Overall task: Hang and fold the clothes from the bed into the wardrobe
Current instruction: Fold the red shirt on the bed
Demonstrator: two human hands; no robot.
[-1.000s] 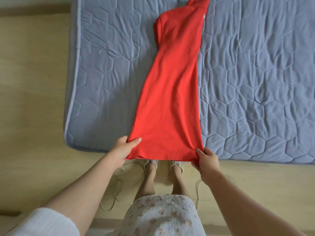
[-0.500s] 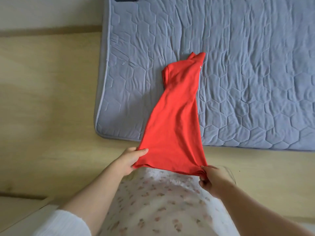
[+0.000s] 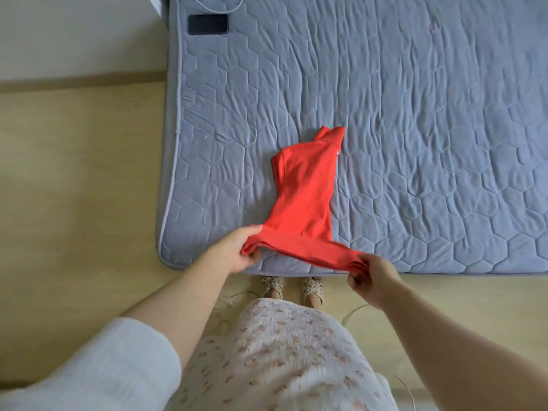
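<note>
A red dress (image 3: 305, 191), folded lengthwise, lies on the blue-grey quilted mattress (image 3: 415, 114) near its front left corner, neckline pointing away from me. Its hem end is lifted off the mattress and stretched sideways between my hands. My left hand (image 3: 237, 253) grips the left corner of the hem, thumb on top. My right hand (image 3: 372, 277) pinches the bunched right corner of the hem just above the mattress's front edge.
A dark rectangular object (image 3: 208, 24) lies at the mattress's far left corner beside a thin cable (image 3: 225, 8). The wooden bed frame (image 3: 80, 173) surrounds the mattress. Thin cords (image 3: 353, 311) trail by my feet (image 3: 292, 287).
The hem, held low over the edge a second ago, has been raised and carried forward over the mattress, so the dress now looks shorter. Both hands kept their grip.
</note>
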